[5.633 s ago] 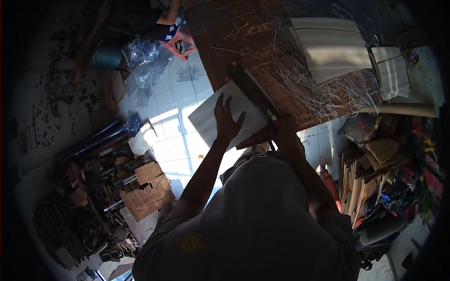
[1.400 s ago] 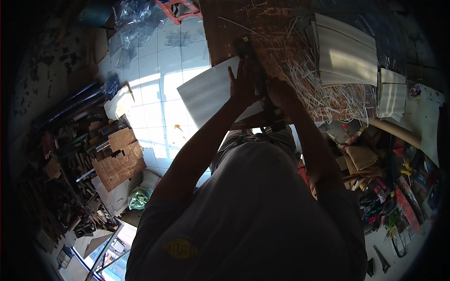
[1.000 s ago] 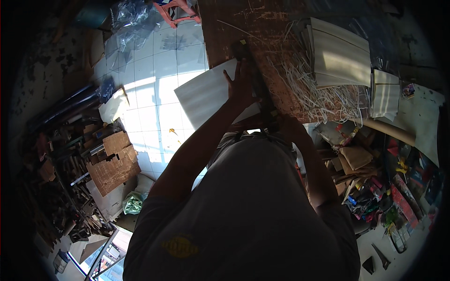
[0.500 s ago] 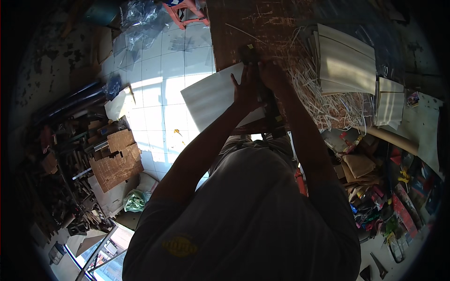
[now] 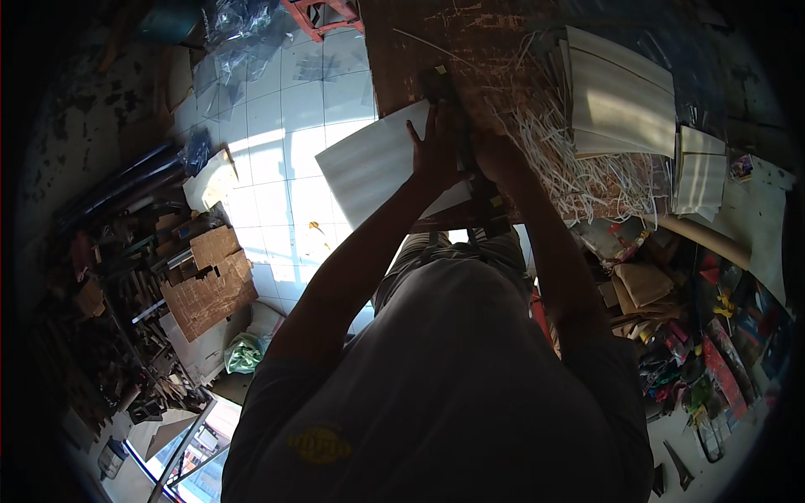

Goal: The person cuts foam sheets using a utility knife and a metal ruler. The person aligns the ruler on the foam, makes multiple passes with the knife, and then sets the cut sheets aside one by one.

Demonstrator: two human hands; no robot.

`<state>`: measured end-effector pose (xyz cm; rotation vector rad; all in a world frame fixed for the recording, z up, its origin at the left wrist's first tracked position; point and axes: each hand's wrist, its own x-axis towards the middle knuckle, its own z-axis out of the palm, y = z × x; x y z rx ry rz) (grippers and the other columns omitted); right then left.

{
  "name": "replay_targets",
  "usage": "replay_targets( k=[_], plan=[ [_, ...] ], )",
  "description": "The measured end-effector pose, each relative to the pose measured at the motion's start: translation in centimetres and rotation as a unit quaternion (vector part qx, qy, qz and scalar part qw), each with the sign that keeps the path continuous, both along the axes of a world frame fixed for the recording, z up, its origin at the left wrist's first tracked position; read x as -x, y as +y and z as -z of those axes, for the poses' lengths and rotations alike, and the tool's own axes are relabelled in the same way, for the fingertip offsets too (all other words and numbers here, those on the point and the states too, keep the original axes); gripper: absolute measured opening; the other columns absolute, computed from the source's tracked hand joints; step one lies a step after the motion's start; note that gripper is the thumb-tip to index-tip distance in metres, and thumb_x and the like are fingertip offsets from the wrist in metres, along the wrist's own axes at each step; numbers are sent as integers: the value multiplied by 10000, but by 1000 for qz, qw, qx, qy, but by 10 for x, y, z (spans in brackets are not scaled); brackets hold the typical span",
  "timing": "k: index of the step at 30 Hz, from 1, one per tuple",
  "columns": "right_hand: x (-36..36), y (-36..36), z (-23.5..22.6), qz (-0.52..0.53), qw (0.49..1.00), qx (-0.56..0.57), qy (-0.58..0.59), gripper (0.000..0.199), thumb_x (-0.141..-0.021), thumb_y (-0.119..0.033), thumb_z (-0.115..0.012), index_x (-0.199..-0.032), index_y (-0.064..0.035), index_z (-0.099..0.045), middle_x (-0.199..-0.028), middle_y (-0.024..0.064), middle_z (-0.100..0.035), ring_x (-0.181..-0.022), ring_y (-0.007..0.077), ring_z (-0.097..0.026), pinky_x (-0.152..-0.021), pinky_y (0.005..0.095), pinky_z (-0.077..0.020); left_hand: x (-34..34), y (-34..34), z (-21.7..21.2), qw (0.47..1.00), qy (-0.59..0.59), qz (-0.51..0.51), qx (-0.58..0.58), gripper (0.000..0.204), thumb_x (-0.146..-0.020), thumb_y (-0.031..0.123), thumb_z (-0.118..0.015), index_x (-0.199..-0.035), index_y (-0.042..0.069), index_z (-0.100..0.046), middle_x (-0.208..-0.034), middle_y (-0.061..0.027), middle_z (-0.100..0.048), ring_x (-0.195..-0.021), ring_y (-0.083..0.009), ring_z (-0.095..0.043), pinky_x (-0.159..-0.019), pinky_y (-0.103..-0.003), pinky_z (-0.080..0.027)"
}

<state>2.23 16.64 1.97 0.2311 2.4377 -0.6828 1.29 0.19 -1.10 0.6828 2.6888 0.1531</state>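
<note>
A pale sheet [image 5: 369, 168] lies on the brown worktable, its left part jutting past the table's left edge. Along the sheet's right side runs a long dark bar [image 5: 484, 194], like a straightedge, with a small yellow patch near each end. My left hand [image 5: 436, 152] presses down on the sheet beside the bar, fingers spread. Close against the bar's right side is my right hand [image 5: 501, 159], its fingers curled; shadow hides what they hold, if anything.
Thin pale offcut strips [image 5: 579, 172] are heaped right of my right hand. Stacked pale sheets [image 5: 620, 92] lie beyond them on the scratched brown tabletop [image 5: 453, 33]. A red stool [image 5: 323, 17] stands at the far left, scrap boards [image 5: 210, 285] on the left, a cardboard tube [image 5: 704, 241] on the right.
My right hand has slid toward me along the bar's right side. My left hand stays spread on the sheet, and the whole view has shifted slightly.
</note>
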Motion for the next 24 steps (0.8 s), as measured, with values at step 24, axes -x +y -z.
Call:
replay_targets(
  k=[24],
  plan=[
    [-170, 36, 13, 40, 997, -25, 66, 319, -1119, -282, -453, -1224, -2, -568, -1011, 256, -634, -796, 403, -731, -617, 507, -605, -4, -11, 0, 997, -5, -6, -82, 1438, -635, 765, -835, -1655, 4, -166, -1752, -198, -17, -1630, -363, -19, -1153, -830, -161]
  ],
)
